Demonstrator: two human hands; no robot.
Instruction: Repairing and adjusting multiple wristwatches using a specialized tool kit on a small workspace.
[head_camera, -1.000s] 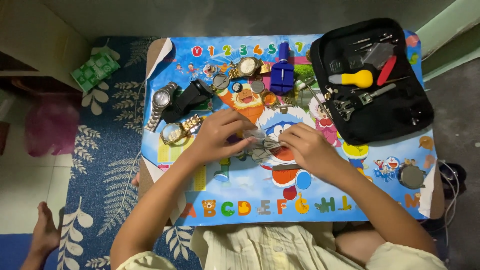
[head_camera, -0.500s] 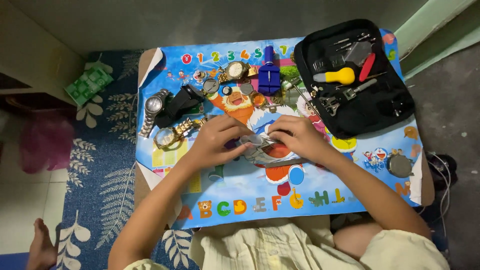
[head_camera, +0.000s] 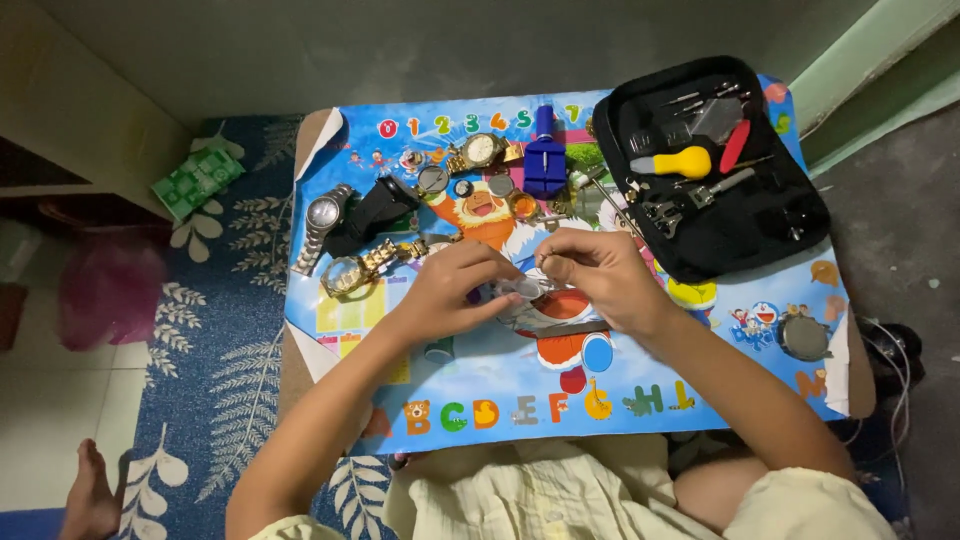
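pinching a silver watch (head_camera: 545, 305) at mid-frame, the left hand (head_camera: 455, 290) grips its left end while the right hand (head_camera: 600, 275) clasps what seems a thin tool (head_camera: 545, 268); band runs left-right between both hands.

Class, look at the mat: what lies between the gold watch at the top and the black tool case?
In the head view, a blue tool stands between the gold watch and the black case.

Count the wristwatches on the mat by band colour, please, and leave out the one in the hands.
Silver band: 1, the silver watch
Black band: 1, the black watch
Gold band: 2, the gold watch beside the left hand and the gold watch by the blue tool
Total: 4
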